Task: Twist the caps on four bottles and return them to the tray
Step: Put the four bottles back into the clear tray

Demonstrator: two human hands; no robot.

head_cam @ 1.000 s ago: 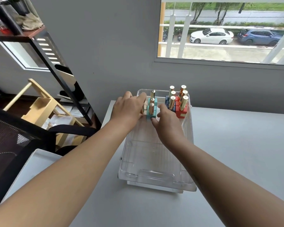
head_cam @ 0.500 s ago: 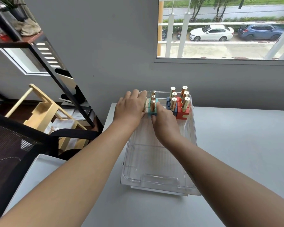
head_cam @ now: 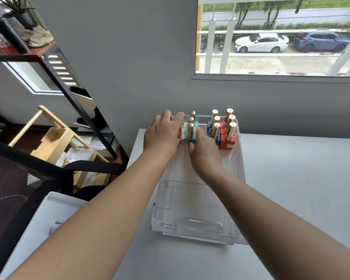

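Bottles [head_cam: 229,131] stand upright in rows at the far end of the clear tray [head_cam: 192,226], long axes vertical. The right hand [head_cam: 205,152] is the nearer one to the front teal bottle [head_cam: 191,136]. Its thumb sits against the near face of the teal base and a finger lies along the right side, so its fingers pinch that bottle low down, the gold cap [head_cam: 190,127] free above them. The left hand [head_cam: 164,136] lies just left, over the cream bottles [head_cam: 182,131]; whether its fingers grasp one or only rest there I cannot tell. Navy bottles [head_cam: 216,129] and red bottles [head_cam: 226,143] stand to the right, untouched. With neighbours so close, a straight upward lift looks cleanest. The tray sits on a pale grey table [head_cam: 291,188] against a grey wall, a window [head_cam: 271,37] above it and a black mesh chair [head_cam: 18,178] at left.
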